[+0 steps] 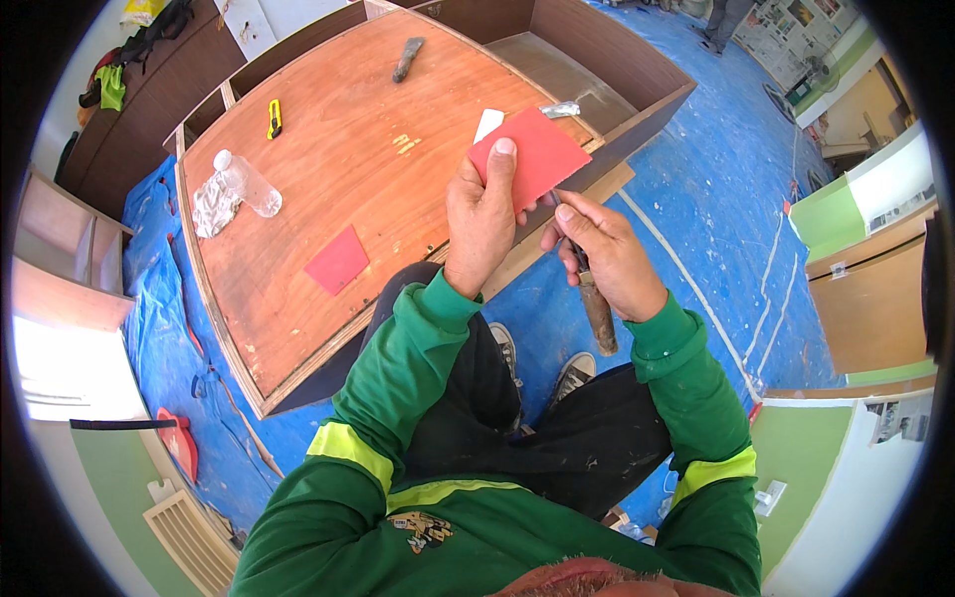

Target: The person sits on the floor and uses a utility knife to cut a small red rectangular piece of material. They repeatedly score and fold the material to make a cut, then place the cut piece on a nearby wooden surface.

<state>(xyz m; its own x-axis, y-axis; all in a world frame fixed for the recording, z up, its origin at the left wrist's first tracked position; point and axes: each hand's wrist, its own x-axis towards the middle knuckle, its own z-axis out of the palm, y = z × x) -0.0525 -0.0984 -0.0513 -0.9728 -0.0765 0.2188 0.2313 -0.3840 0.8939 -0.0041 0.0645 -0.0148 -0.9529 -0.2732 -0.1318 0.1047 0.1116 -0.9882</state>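
My left hand (480, 214) grips a red square sheet (542, 159), thumb on top, with a small white piece (488, 122) showing behind it. Just below the sheet, my right hand (597, 254) holds a tool with a worn wooden handle (599, 318); its narrow metal end is mostly hidden by my fingers and the sheet. A second red piece (336, 260) lies on the wooden panel (298, 149). A yellow cutter (275, 117), a dirty handled tool (406, 60), a clear bottle (254, 186), crumpled white material (214, 205) and a silvery object (560, 109) also rest on it.
The panel sits on a dark open cabinet (657, 90). Blue sheeting (716, 229) with pale cords covers the floor. Shelving (80, 239) stands at left, bags (119, 60) at upper left, wooden boards (865, 318) at right. Another person's legs (716, 25) show at top right.
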